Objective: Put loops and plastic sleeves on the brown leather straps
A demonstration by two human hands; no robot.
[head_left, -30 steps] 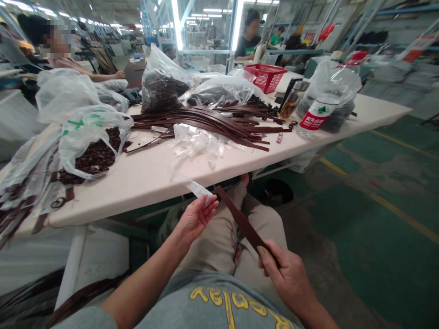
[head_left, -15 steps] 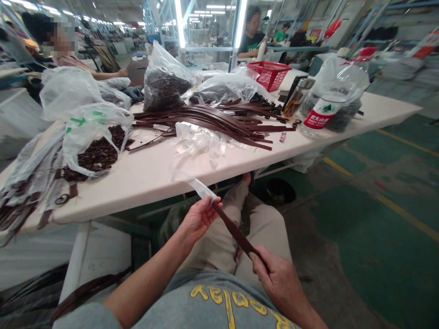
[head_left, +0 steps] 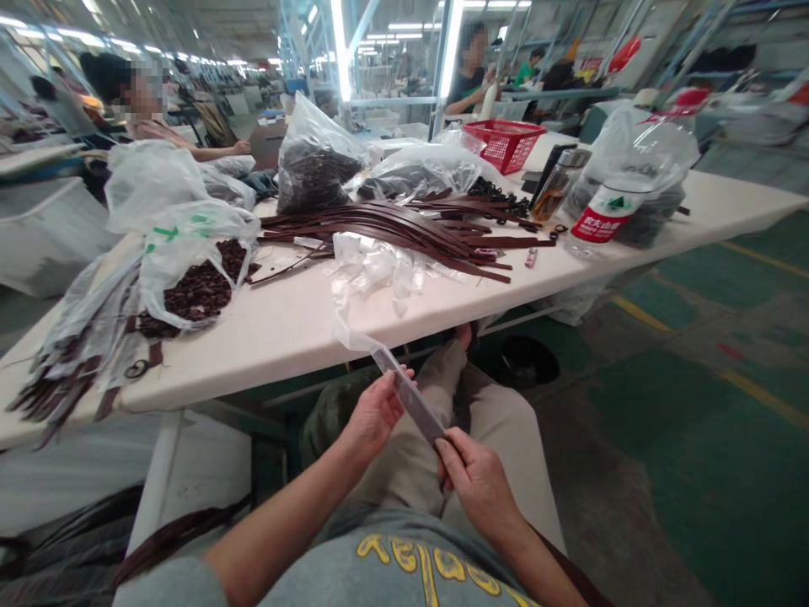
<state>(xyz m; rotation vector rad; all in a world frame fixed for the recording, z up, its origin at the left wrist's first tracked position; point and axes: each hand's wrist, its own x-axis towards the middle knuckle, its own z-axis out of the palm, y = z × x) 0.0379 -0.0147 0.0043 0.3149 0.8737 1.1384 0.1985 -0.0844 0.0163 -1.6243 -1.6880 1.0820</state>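
Observation:
My left hand (head_left: pixel 374 413) and my right hand (head_left: pixel 477 485) hold a brown leather strap inside a clear plastic sleeve (head_left: pixel 408 396) above my lap. The left hand wraps around the sleeve's upper part. The right hand pinches its lower end, and the strap's tail is hidden in those fingers. A thin plastic tail of the sleeve (head_left: pixel 354 337) rises toward the table edge. Loose clear plastic sleeves (head_left: pixel 372 265) lie on the white table (head_left: pixel 253 337), beside a pile of brown leather straps (head_left: pixel 404 228).
Plastic bags of dark leather pieces (head_left: pixel 316 164) stand on the table with a red basket (head_left: pixel 504 143), a drink bottle (head_left: pixel 603 211) and a glass flask (head_left: pixel 556 185). Co-workers sit at the far left and far back. Green painted floor lies to my right.
The bare strap now sits inside the clear sleeve, which has slid down over it. My hands have come closer together, and the right hand has moved up and left.

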